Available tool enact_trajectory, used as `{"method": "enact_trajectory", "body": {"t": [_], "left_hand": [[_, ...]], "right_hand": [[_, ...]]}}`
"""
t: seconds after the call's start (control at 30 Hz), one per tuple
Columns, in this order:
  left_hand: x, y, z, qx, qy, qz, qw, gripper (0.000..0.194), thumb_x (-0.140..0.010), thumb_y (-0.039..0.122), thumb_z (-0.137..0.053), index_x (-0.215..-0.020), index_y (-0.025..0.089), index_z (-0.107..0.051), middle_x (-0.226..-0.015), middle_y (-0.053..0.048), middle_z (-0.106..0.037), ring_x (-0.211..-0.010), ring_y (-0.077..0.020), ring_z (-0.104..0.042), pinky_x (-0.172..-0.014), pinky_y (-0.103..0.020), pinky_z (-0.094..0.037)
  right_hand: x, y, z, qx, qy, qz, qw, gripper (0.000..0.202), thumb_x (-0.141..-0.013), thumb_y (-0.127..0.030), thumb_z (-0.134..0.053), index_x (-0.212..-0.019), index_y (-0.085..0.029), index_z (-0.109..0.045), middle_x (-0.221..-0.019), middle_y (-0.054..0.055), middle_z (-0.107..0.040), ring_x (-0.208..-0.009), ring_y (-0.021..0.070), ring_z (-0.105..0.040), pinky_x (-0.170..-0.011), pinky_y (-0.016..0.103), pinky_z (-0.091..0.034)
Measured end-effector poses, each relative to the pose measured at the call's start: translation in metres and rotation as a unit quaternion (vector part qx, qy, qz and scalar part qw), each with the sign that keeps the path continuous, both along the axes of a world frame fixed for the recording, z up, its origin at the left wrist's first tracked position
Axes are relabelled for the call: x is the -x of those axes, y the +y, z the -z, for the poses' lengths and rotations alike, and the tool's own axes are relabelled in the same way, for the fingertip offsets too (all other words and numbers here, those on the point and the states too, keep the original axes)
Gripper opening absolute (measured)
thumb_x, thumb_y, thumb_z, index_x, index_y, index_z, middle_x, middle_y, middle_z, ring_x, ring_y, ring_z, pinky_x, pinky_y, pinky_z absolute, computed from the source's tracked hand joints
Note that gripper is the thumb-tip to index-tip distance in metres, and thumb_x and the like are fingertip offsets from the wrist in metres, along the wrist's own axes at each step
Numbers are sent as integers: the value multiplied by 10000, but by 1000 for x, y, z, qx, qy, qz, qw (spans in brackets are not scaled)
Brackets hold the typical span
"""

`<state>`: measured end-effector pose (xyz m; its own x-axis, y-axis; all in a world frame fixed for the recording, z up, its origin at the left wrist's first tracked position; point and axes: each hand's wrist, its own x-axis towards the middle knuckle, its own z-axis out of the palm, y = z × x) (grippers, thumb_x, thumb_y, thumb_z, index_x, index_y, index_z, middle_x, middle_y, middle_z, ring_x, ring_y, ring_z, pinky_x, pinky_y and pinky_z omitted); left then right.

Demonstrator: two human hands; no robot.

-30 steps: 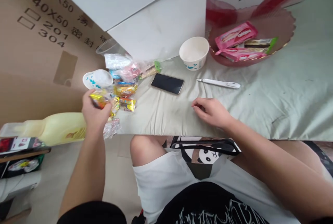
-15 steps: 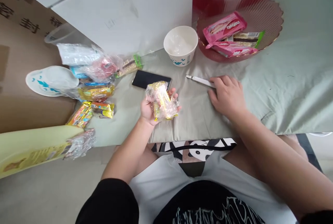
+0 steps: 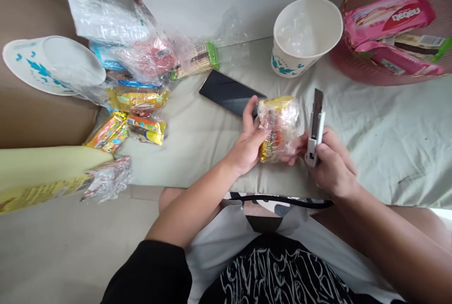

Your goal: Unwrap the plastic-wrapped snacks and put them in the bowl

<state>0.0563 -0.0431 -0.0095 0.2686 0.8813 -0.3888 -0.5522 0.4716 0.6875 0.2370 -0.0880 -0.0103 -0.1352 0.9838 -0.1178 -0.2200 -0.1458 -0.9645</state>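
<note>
Over pale-green cloth (image 3: 197, 158), the left hand (image 3: 245, 148) is gripping a yellow plastic-wrapped packet (image 3: 277, 127), the right hand (image 3: 335, 167) a slim white box-cutter (image 3: 315, 132).

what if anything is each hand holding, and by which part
The left hand holds the packet by its left side; the right hand grips the knife by its handle.

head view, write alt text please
The left hand holds a plastic-wrapped snack and the right hand a cutter with its blade out, over a cloth-covered table with a phone, a paper cup and other snacks.
</note>
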Motion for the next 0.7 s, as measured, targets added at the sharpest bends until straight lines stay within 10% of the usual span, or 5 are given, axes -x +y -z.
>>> {"method": "enact_trajectory", "body": {"t": [0.33, 0.47, 0.7], "left_hand": [[9, -6, 19, -329, 223, 90, 913, 888, -799, 590, -762, -1486, 361, -249, -1459, -91, -462, -1317, -294, -558, -1089, -501, -505], [11, -2, 24, -335, 307, 40, 890, 646, -912, 538, -665, -1405, 348, -293, -1308, -81, -516, -1142, -220, -618, -1007, -409, -533], [5, -5, 7, -236, 288, -32, 928, 609, -866, 539, -725, -1325, 334, -382, -1106, -37, -587, -1029, -200, -641, -1012, -388, -506]], "right_hand": [[-1, 6, -5, -24, -14, 1, 1000, 238, -1004, -503, -526, -1087, -284, -569, -1143, 58, -749, -1043, 268, -741, -919, 473, -590], [0, 7, -10, -55, -68, -56, 995, 281, -1031, -500, -475, -1119, -265, -603, -1158, 64, -736, -1079, 243, -706, -1021, 458, -526], [-2, 14, -24, -87, -271, -58, 957, 291, -1009, -350, -428, -783, -220, -557, -637, -16, -553, -579, 144, -517, -626, 302, -429]]}}
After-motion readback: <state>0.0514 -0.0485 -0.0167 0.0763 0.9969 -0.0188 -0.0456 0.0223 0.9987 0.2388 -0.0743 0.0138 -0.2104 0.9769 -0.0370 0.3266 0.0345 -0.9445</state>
